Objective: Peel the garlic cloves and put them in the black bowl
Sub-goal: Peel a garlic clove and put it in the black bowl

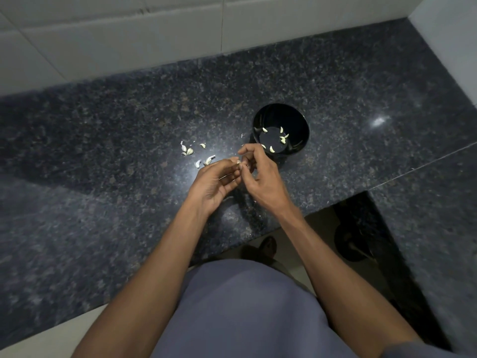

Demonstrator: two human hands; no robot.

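A small pale garlic clove [239, 162] sits pinched between the fingertips of both hands, raised just above a dark speckled stone desk [103, 140]. The left hand [215, 183] is turned palm-up, fingers curled inward, its grip closed on the clove at the fingertips. The right hand [259, 174] meets it from the other side, back of the hand facing up, thumb and forefinger nipping the same clove while the other fingers bend loosely. Both bare forearms reach forward from the bottom of the view and converge at the clove.

Just beyond the right hand, nearly touching its fingertips, stands the black bowl [299, 120], holding several peeled cloves [283, 139] scattered on its bottom. Just past the left hand's fingertips lies a small scatter of unpeeled cloves and papery skins [189, 151] on the desk. Farther off, a white tiled wall [129, 40] backs the desk. Near the body, a blue-grey garment [245, 306] fills the lower view.
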